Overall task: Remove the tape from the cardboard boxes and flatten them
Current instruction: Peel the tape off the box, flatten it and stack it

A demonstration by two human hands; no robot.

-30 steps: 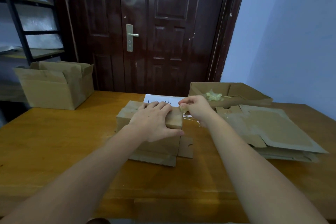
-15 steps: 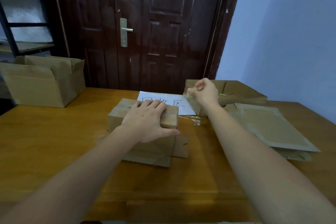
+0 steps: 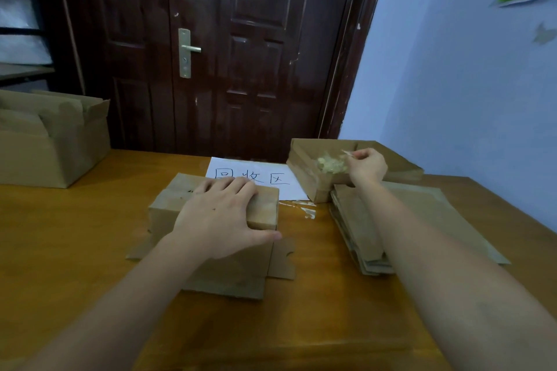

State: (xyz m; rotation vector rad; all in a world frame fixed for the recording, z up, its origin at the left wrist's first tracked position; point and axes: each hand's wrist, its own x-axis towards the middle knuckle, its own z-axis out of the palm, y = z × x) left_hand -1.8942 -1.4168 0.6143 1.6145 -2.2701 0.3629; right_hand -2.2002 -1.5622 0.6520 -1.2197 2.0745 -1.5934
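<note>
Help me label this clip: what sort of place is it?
Probably a plain indoor room used for sorting cardboard: a wooden table by a dark door, flattened boxes stacked, a handwritten sign.

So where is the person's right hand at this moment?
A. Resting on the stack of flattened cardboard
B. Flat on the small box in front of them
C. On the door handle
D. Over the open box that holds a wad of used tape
D: the right hand pinches a strip of tape above the open box with the tape wad; the left hand holds the small box.
</note>
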